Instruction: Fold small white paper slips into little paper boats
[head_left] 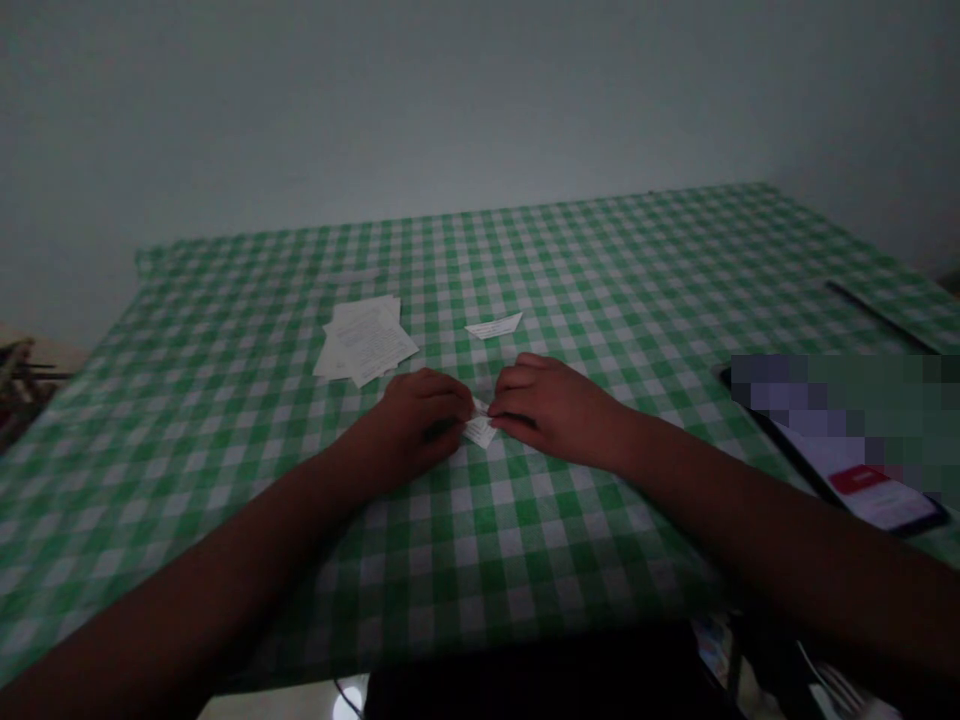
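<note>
Both my hands rest on a green-and-white checked tablecloth [525, 540], meeting over a small folded piece of white paper [480, 430]. My left hand [420, 415] is curled, its fingertips pinching the paper's left side. My right hand [555, 405] is curled too, pressing and gripping the paper's right side. Most of the paper is hidden under the fingers.
A small stack of printed white paper slips [364, 340] lies just beyond my left hand. A folded white paper piece [493, 326] lies behind my hands. A phone [862, 480] with a lit screen lies at the right. A dark thin object [877, 312] sits far right.
</note>
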